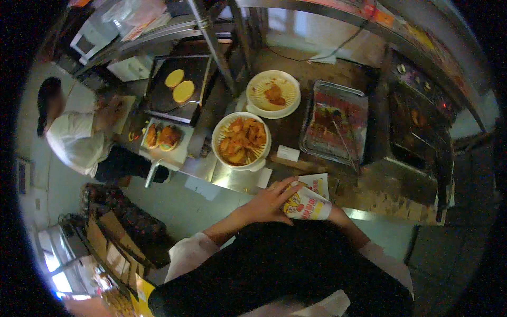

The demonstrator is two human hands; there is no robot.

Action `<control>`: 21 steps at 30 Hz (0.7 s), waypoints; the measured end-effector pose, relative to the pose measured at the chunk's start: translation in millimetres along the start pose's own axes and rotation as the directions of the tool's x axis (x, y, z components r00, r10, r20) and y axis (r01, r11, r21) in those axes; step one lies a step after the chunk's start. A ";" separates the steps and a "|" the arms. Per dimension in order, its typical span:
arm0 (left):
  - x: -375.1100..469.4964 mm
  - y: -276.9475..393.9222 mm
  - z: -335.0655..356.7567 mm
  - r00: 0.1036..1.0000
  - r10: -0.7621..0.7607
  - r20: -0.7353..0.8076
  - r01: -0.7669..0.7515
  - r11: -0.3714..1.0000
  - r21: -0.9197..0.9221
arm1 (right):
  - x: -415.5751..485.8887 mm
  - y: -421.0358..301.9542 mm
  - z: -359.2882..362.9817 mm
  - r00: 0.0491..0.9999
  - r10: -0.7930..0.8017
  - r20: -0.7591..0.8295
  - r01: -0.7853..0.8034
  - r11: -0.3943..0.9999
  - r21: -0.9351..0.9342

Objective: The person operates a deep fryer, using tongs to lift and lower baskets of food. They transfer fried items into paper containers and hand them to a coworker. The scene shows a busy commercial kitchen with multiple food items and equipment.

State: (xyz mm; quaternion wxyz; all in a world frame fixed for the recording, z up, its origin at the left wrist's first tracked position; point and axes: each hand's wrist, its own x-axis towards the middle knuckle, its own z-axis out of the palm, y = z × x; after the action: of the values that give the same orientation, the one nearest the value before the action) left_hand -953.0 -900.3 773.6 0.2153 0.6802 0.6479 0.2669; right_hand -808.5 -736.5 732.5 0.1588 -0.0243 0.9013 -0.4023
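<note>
My left hand (270, 203) lies with its fingers over the top of a printed paper food bag (309, 204), close to the counter's front edge. The right forearm reaches behind this bag, and my right hand (335, 214) is mostly hidden by it. Another printed paper bag (319, 183) lies on the counter just beyond. Left of the bags stands a round white basket (218, 155) with several pieces of fried chicken (242, 138). A second round white basket (253, 104) behind it holds a little fried food (274, 95).
A foil-lined metal tray (340, 119) with tongs stands beyond the bags, a fryer (412, 130) farther right. Buns lie on a griddle (158, 85) at left, above a board with burgers (168, 138). A co-worker (75, 134) stands far left; open cardboard boxes (115, 237) are at lower left.
</note>
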 end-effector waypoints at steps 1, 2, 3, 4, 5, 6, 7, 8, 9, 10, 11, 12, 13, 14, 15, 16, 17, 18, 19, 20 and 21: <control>-1.3 -0.5 -5.0 0.995 0.045 0.089 -0.058 0.987 0.152 | 1.9 -2.4 -0.6 1.000 -0.009 0.012 0.009 1.000 -0.025; -1.6 2.9 -4.9 0.980 0.016 0.198 -0.049 0.985 0.165 | 3.3 -5.2 -1.2 1.000 -0.020 0.025 0.021 0.999 -0.050; 0.5 3.9 -3.9 0.966 -0.051 0.254 0.005 0.983 0.181 | 3.9 -7.9 -2.6 0.999 -0.015 0.032 0.017 0.999 -0.050; 2.5 4.3 -2.0 0.964 -0.080 0.253 0.027 0.978 0.207 | 4.0 -11.7 -4.5 0.999 -0.008 0.040 0.010 0.999 -0.043; 5.1 3.9 1.4 0.962 -0.111 0.249 0.051 0.971 0.234 | 2.9 -15.6 -7.2 0.996 0.030 0.079 -0.024 0.997 -0.068; 7.1 2.4 5.6 0.964 -0.141 0.227 0.114 0.985 0.126 | -1.4 -17.9 -13.9 0.997 0.040 0.059 -0.042 0.998 0.043; 9.0 0.0 10.5 0.962 -0.174 0.208 0.174 0.985 0.015 | -6.3 -20.4 -20.7 0.994 0.076 0.075 -0.083 0.991 0.105; 10.4 -3.4 15.8 0.949 -0.228 0.217 0.252 0.964 -0.086 | -13.7 -21.5 -28.7 0.990 0.110 0.094 -0.124 0.978 0.165; 10.9 -7.8 20.3 0.979 -0.196 0.058 0.203 0.963 -0.180 | -18.9 -20.3 -37.8 0.983 0.143 0.115 -0.165 0.960 0.224; 10.0 -12.5 24.5 0.979 -0.190 -0.078 0.164 0.952 -0.260 | -20.8 -12.6 -51.3 0.981 0.065 0.183 -0.106 0.968 0.228; 7.5 -16.7 28.2 0.958 -0.195 -0.210 0.117 0.935 -0.334 | -45.8 -8.8 -62.0 0.996 0.077 -0.038 -0.033 0.753 0.658; 3.2 -22.3 29.9 0.931 -0.239 -0.276 0.126 0.919 -0.373 | -59.0 -1.2 -69.0 0.923 0.121 -0.365 0.155 0.753 0.640; 0.5 -27.3 32.0 0.910 -0.272 -0.312 0.128 0.902 -0.413 | -68.8 9.7 -73.6 0.771 0.262 -0.581 0.094 0.855 0.509; -0.9 -32.9 33.4 0.885 -0.286 -0.369 0.103 0.890 -0.444 | -72.3 23.5 -73.1 0.571 0.324 -0.754 -0.062 0.933 0.354; -2.6 -37.4 34.7 0.856 -0.300 -0.421 0.077 0.879 -0.471 | -74.5 40.1 -71.0 0.486 0.396 -0.779 -0.353 0.905 0.239; -4.5 -40.4 36.1 0.862 -0.328 -0.387 0.074 0.835 -0.545 | -76.5 57.9 -67.3 0.402 0.409 -0.819 -0.601 0.793 0.101; -5.4 -43.0 37.5 0.861 -0.326 -0.390 0.070 0.836 -0.544 | -77.3 75.5 -60.9 0.321 0.388 -0.864 -0.800 0.599 -0.028; -5.7 -44.6 38.8 0.861 -0.320 -0.396 0.063 0.839 -0.541 | -77.4 90.5 -49.1 0.350 0.436 -0.829 -0.839 0.540 -0.069; -5.9 -45.9 39.7 0.865 -0.312 -0.392 0.056 0.837 -0.544 | -77.7 102.0 -34.4 0.368 0.484 -0.794 -0.871 0.478 -0.112; -5.6 -46.6 40.5 0.862 -0.306 -0.405 0.042 0.838 -0.544 | -78.4 113.3 -24.2 0.374 0.534 -0.758 -0.899 0.411 -0.153; -5.5 -46.6 40.9 0.862 -0.300 -0.410 0.029 0.835 -0.549 | -74.5 124.3 -17.7 0.332 0.551 -0.765 -0.910 0.402 -0.106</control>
State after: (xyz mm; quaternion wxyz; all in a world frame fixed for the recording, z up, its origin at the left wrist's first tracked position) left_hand -962.6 -900.5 712.1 0.2484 0.4469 0.6404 0.5731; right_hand -732.8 -627.1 672.3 0.0094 0.4985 0.8668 0.0029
